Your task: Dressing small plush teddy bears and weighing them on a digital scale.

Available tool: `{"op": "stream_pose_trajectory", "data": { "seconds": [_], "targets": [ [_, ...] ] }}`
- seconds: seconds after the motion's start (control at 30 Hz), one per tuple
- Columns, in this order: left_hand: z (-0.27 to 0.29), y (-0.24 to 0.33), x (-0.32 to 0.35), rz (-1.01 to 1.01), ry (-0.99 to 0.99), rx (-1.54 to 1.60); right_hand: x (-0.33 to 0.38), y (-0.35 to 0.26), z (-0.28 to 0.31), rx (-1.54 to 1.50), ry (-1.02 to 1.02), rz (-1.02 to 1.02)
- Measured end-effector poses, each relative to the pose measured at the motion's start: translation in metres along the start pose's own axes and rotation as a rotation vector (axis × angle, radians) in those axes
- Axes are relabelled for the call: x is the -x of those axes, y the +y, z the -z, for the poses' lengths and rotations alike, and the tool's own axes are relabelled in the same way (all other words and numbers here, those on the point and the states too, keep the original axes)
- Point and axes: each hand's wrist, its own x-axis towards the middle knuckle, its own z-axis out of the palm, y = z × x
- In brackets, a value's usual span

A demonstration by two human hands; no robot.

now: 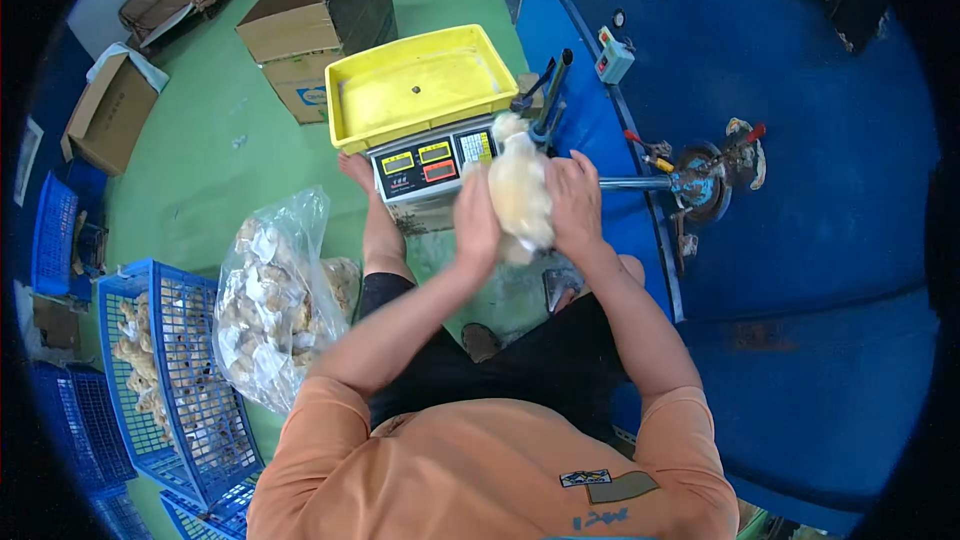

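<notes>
Between my two hands is a cream-coloured plush toy (521, 190), somewhat smeared by motion, with white patches at its top and bottom. My left hand (478, 222) presses against its left side, and my right hand (575, 202) grips its right side. The toy is in front of a metal tube (635, 183) that juts from the blue machine (800, 200); I cannot tell whether it touches the tube. Just beyond my left hand stands a digital weighing scale (425, 168) with a yellow tray (340, 105) on top. A small dark speck lies in the tray.
At my left, a clear plastic bag (275, 300) full of cream and white plush pieces leans by a blue crate (205, 370) holding more. Open cardboard boxes (295, 80) stand on the green floor. The machine carries a switch box (614, 60) and a round fitting with red-tipped levers (705, 180).
</notes>
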Motion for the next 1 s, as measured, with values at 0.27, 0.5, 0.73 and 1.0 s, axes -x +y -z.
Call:
{"op": "stream_pose_trajectory", "data": {
  "seconds": [0.27,0.5,0.73,1.0],
  "targets": [
    [-0.001,-0.011,-0.003,0.075,0.11,0.453,-0.011,-0.016,0.007,-0.084,-0.138,-0.048],
    [-0.042,-0.014,0.013,0.112,0.154,0.454,0.001,0.022,0.019,-0.217,-0.093,-0.036],
    [-0.031,0.012,0.012,0.182,0.099,0.651,-0.001,0.015,0.017,-0.108,-0.019,0.032],
    [-0.033,0.015,0.043,0.152,0.157,0.86,-0.006,0.011,0.004,-0.075,0.028,0.122]
  ]
}}
